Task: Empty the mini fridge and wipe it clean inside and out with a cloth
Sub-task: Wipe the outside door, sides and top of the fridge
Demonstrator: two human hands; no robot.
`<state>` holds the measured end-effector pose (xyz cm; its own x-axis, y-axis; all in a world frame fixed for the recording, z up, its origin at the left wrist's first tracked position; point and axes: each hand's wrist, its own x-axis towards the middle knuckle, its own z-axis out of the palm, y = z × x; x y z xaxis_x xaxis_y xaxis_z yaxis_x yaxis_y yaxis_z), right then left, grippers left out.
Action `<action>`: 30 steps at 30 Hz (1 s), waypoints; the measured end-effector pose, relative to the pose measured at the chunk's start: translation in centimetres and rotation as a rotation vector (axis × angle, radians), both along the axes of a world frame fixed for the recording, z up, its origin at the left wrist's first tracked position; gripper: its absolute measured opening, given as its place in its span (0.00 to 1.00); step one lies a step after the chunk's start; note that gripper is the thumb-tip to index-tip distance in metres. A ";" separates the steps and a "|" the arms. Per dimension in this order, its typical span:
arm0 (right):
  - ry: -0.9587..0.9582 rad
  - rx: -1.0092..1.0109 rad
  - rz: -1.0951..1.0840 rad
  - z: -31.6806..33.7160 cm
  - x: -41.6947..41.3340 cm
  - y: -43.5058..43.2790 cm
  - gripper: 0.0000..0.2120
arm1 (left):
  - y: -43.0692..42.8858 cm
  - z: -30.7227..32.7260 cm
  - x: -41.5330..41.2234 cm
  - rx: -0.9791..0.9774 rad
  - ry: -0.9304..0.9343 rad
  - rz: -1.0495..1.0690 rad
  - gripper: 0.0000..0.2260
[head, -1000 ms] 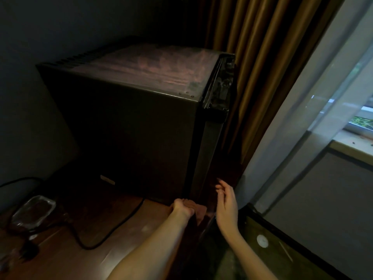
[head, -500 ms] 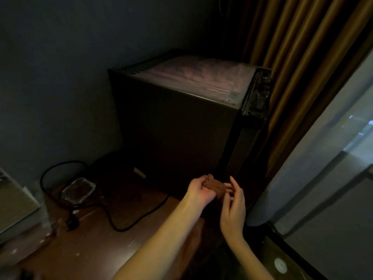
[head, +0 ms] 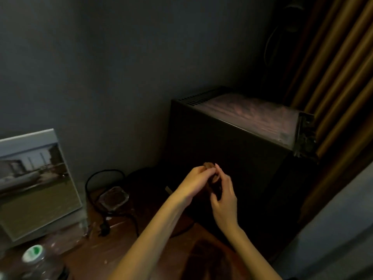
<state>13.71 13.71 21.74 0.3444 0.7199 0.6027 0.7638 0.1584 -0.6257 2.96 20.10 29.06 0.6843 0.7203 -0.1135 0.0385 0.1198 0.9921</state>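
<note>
1. A small brown cloth (head: 210, 165) is held between both hands, in front of the dark side of the fridge (head: 232, 146).
2. It is gripped by the curled fingers of the left hand (head: 194, 181); its top is seen above the fingertips.
3. The right hand (head: 224, 199) is half closed, its fingertips pinched on the cloth's right edge.
4. The fridge is stood on a wooden top (head: 141, 251), beside a curtain (head: 341, 77).
</note>
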 end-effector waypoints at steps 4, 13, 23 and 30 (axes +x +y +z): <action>-0.226 0.108 -0.017 3.0 -0.2 3.0 0.34 | 3.6 0.5 -1.3 0.152 -0.054 0.312 0.08; -1.038 0.246 0.033 13.9 1.3 16.9 0.18 | 13.2 1.8 -2.4 0.243 -0.186 0.653 0.16; -1.502 -0.195 0.201 17.1 1.6 21.8 0.21 | 17.2 1.2 -0.2 0.303 -0.261 0.655 0.15; -1.585 -0.274 0.229 17.0 3.9 18.0 0.22 | 14.7 1.1 1.8 0.374 -0.122 0.736 0.08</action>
<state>17.63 31.76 38.70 -0.5869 0.8056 0.0816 0.6118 0.3752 0.6964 4.73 34.79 30.15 0.0160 0.9637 0.2664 -0.0313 -0.2658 0.9635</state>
